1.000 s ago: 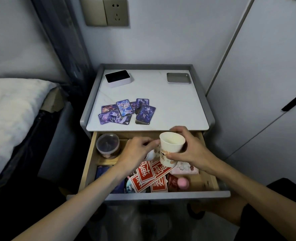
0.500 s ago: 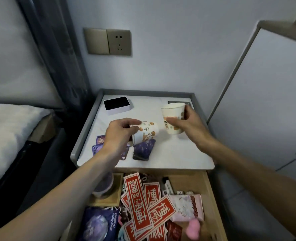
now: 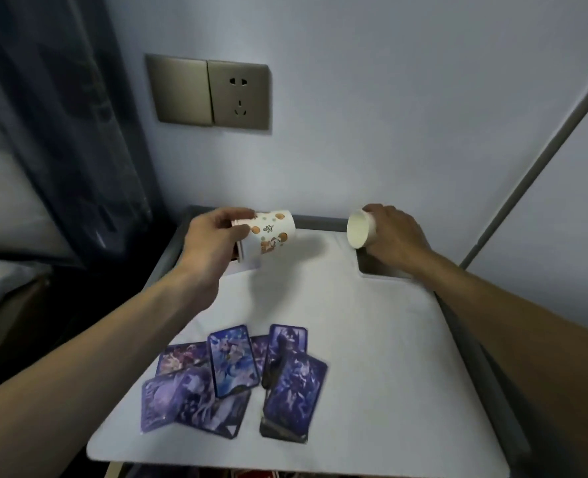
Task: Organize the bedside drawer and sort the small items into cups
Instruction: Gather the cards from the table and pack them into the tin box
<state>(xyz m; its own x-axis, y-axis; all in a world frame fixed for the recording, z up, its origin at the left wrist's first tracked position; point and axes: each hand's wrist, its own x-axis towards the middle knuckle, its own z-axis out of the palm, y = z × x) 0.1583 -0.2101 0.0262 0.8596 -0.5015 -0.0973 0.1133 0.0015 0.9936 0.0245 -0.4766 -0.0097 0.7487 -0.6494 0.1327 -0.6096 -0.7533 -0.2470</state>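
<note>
The left hand is gripping a printed cup tipped sideways over the far left of the desk; the right hand is grasping a white cup, mouth facing left, near the far right edge. Bare top is lying between them; cards are sitting nearer.

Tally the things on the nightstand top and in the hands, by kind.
Paper cups: 2, one in the left hand, one in the right hand
Cards: 7 faces showing; more may hide underneath
White box: 1
Grey tin: 1
Total: 11
</note>
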